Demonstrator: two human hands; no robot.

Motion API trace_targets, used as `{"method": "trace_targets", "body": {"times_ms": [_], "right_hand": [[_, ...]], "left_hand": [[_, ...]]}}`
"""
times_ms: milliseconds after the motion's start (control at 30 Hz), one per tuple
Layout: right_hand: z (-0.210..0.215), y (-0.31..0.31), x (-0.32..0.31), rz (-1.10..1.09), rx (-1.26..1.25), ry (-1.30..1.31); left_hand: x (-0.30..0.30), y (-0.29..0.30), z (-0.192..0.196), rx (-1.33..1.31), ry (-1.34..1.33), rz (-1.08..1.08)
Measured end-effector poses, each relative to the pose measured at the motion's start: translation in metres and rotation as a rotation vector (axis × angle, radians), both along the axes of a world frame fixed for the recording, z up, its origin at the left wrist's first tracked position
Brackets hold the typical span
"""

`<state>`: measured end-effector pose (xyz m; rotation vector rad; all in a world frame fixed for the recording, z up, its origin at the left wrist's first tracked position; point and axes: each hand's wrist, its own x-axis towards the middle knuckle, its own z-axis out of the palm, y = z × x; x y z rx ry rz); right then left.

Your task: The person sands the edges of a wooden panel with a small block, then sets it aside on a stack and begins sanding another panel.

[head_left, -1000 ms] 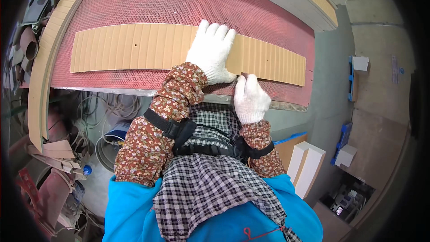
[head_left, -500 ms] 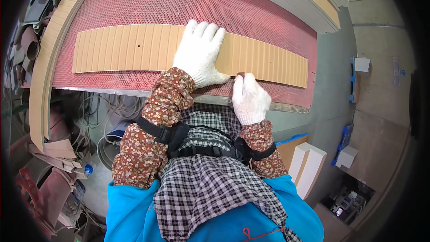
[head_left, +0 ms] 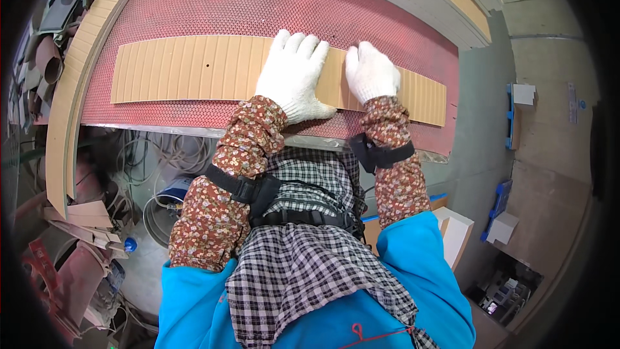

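A long tan panel [head_left: 174, 68] with ribs across its width lies on a red mesh mat, a small dark hole near its left part. My left hand [head_left: 294, 77], in a white knit glove, presses flat on the panel's middle with fingers stretched toward the far edge and the thumb by the near edge. Just right of it, my right hand [head_left: 372, 74], also gloved, is closed over the panel, its fingertips near the far edge. Whatever its curled fingers may hold is hidden.
The red mesh mat [head_left: 213, 0] covers the bench. Stacked tan panels [head_left: 97, 32] line its left side and more long boards [head_left: 413, 0] the far right. Below left are coiled hoses [head_left: 174, 152], a bucket [head_left: 161, 213] and piled scraps [head_left: 81, 216]. White blocks [head_left: 455, 232] stand lower right.
My right hand has moved from the panel's near edge across to its far edge, still closed. My left hand stays flat on the panel, and the view has shifted slightly.
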<state>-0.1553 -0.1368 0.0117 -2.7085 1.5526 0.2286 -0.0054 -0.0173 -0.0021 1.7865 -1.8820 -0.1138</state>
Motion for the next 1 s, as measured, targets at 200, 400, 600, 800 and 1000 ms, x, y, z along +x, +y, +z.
{"method": "trace_targets", "body": {"times_ms": [200,400,600,800,1000], "right_hand": [[0.001,0.093,-0.035,-0.054,-0.191,-0.27],[0.002,0.102,-0.037,-0.022,-0.194,-0.366],[0.02,0.022,0.009,-0.201,0.052,-0.09],[0.01,-0.002,0.013,-0.101,0.022,-0.118],[0.004,0.071,-0.015,-0.089,-0.133,-0.203]], "left_hand": [[-0.002,-0.001,-0.003,-0.009,-0.015,0.023],[0.001,0.003,0.001,0.007,0.011,0.026],[0.0,0.001,-0.001,0.012,-0.037,0.019],[0.001,0.001,0.0,0.042,-0.045,0.012],[0.001,0.0,-0.005,0.019,-0.028,0.019]]}}
